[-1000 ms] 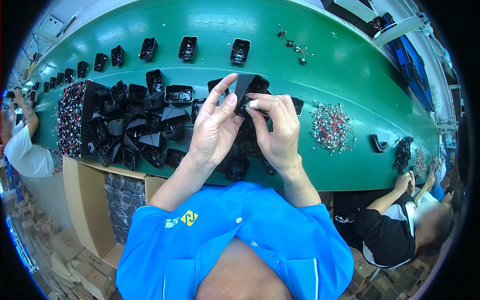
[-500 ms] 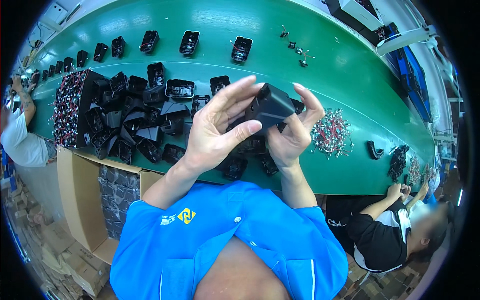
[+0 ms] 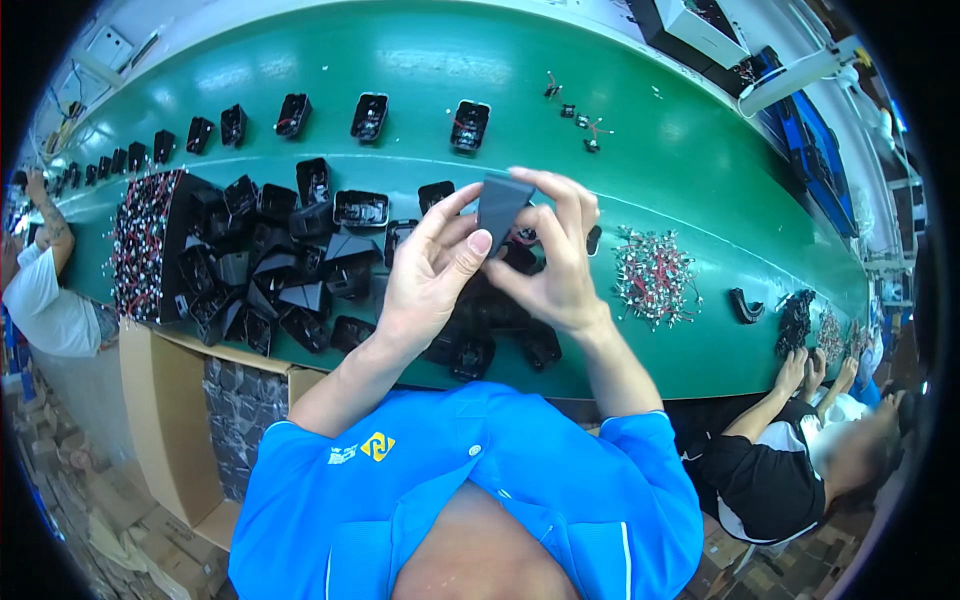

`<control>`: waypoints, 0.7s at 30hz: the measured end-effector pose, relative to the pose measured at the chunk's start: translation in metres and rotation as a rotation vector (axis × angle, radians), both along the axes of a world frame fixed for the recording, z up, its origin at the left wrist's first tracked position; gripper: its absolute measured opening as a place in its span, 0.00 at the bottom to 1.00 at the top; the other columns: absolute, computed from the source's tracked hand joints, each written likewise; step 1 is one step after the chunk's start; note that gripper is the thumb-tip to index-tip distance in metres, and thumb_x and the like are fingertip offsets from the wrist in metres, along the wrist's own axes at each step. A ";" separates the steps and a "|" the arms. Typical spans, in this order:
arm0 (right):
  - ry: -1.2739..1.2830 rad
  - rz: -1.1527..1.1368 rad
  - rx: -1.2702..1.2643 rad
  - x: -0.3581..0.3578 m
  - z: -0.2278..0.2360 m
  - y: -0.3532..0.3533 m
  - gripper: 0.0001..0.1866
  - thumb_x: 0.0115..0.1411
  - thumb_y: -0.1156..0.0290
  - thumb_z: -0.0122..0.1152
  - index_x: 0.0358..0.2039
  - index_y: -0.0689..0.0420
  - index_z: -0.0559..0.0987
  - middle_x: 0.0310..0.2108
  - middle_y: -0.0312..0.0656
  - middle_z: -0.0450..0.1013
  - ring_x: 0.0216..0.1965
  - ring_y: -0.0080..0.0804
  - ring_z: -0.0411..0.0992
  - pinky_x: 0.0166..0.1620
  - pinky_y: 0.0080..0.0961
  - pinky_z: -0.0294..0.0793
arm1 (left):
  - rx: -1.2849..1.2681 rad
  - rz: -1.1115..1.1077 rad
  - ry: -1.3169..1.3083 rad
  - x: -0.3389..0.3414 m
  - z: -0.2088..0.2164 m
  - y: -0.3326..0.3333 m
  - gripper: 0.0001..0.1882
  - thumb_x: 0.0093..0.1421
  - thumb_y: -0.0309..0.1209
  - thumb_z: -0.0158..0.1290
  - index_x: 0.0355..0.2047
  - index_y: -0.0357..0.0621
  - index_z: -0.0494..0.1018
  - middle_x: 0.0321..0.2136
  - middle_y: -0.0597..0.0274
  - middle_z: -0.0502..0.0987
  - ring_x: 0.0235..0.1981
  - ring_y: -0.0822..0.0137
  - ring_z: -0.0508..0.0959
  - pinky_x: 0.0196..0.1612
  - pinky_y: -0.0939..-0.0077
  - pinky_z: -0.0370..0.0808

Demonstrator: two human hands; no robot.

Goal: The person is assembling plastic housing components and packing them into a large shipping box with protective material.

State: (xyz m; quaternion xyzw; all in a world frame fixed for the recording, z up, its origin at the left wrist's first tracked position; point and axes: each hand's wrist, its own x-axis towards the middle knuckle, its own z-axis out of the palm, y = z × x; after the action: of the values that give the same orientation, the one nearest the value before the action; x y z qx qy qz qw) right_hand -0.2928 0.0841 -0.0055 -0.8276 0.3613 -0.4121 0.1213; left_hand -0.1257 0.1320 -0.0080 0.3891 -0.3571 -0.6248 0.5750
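Note:
A black plastic housing (image 3: 503, 208) is held up over the green bench, one smooth outer face showing. My left hand (image 3: 432, 262) grips its left side between thumb and fingers. On the other side, my right hand (image 3: 556, 240) has its fingers bent round the housing, and a bit of red wire shows by them. The inside of the housing is mostly hidden. Below and to the left of my hands lies a heap of similar black housings (image 3: 345, 250).
A row of open black housings (image 3: 370, 117) runs along the far side of the green bench (image 3: 640, 150). To the right lies a pile of red-wired small parts (image 3: 655, 278). A cardboard box (image 3: 165, 420) stands at lower left. Co-workers sit at both ends.
Both hands have turned the housing more upright and shifted it slightly left. My right hand's fingers have closed in round it. The whole view has tilted a little.

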 end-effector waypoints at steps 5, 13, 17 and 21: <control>0.397 -0.152 -0.125 -0.031 -0.017 -0.086 0.18 0.48 0.63 0.72 0.37 0.52 0.76 0.55 0.43 0.67 0.57 0.41 0.61 0.62 0.49 0.51 | -0.224 0.078 -0.537 0.019 -0.011 -0.032 0.22 0.66 0.31 0.55 0.59 0.36 0.68 0.57 0.43 0.71 0.58 0.55 0.73 0.62 0.63 0.68; 1.061 -0.204 0.107 -0.042 -0.040 -0.158 0.22 0.44 0.60 0.77 0.38 0.54 0.77 0.53 0.43 0.70 0.59 0.40 0.62 0.65 0.53 0.52 | -0.395 -0.084 -1.512 0.050 -0.029 -0.066 0.21 0.62 0.33 0.56 0.53 0.37 0.72 0.50 0.49 0.75 0.50 0.47 0.76 0.55 0.56 0.71; 0.873 -0.225 0.044 -0.049 -0.034 -0.158 0.22 0.49 0.56 0.75 0.38 0.55 0.78 0.50 0.41 0.74 0.55 0.38 0.68 0.61 0.48 0.62 | -0.321 -0.297 -1.717 0.048 -0.035 -0.077 0.21 0.61 0.31 0.57 0.54 0.40 0.71 0.48 0.50 0.76 0.45 0.48 0.78 0.50 0.58 0.74; 0.406 -0.362 0.304 -0.083 -0.022 -0.154 0.21 0.54 0.54 0.71 0.42 0.54 0.79 0.44 0.43 0.77 0.48 0.40 0.74 0.56 0.45 0.67 | -0.246 -0.344 -1.753 0.041 -0.037 -0.085 0.20 0.61 0.29 0.56 0.53 0.41 0.71 0.46 0.50 0.76 0.40 0.48 0.78 0.44 0.59 0.75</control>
State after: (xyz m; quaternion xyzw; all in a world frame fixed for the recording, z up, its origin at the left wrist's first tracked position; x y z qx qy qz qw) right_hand -0.3756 -0.0697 -0.0278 -0.7877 0.5770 -0.1944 0.0939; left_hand -0.0842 0.0472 -0.0449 0.6027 -0.7852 -0.1384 0.0325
